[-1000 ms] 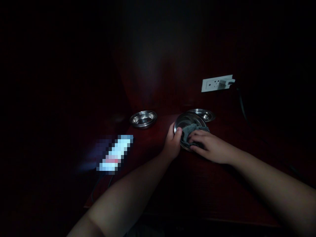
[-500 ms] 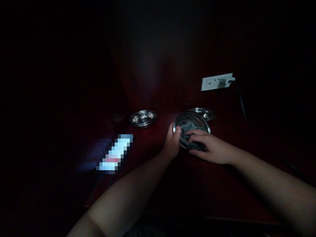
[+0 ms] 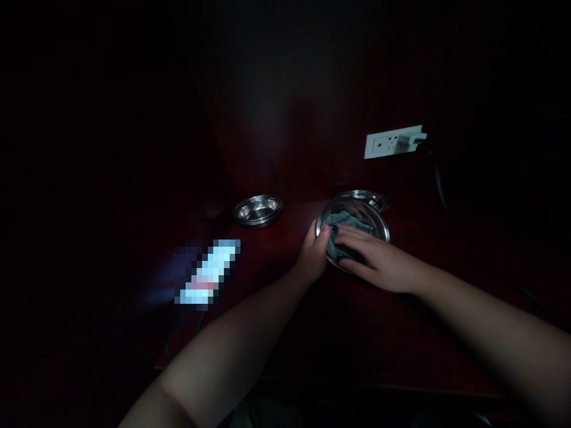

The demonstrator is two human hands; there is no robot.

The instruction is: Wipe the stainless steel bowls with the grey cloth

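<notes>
Since the earlier frame, the steel bowl (image 3: 373, 216) has shifted slightly right over the bench (image 3: 348, 339). The left hand (image 3: 313, 254) keeps its grip on the left rim; just right, the right hand (image 3: 381, 261) grips the cloth (image 3: 350, 222) against the inside.

I am indoors in a very dim room, likely a home, though I cannot tell which room: before me is a dark red table (image 3: 379, 345) by a wall (image 3: 285, 119), where a white socket (image 3: 379, 145) carries a plug (image 3: 411, 140) with a cord (image 3: 438, 181), and the steel bowl (image 3: 373, 213), the cloth (image 3: 345, 220) inside it and the stacked dishes (image 3: 259, 211) beyond look domestic
</notes>
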